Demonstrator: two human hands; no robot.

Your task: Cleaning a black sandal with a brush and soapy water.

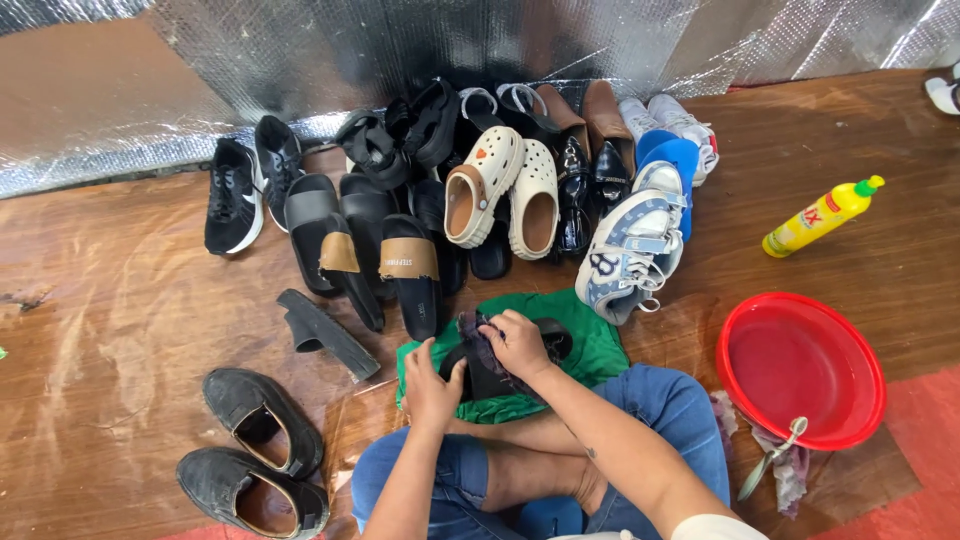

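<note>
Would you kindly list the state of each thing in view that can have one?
Left hand: gripping the black sandal.
Right hand: pressing a dark rag onto the sandal.
Black sandal: on the green cloth, being wiped.
Green cloth: spread over the lap and floor.
Red basin: upright; contents unclear.
Yellow bottle: lying on its side, cap on.
Cream clogs: paired, in the shoe pile.
Black shoes: apart from the pile, soles down.

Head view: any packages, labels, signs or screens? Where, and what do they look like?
Bottle: on the floor at right, beyond the red basin; lying tilted, yellow, green cap, red-and-white label.
Slide straps: two black slides in the shoe pile just beyond the hands; tan bands, dark print on one.
Patterned sneaker: right of the pile; white and blue, printed marks on its side.
No signs or screens.
</note>
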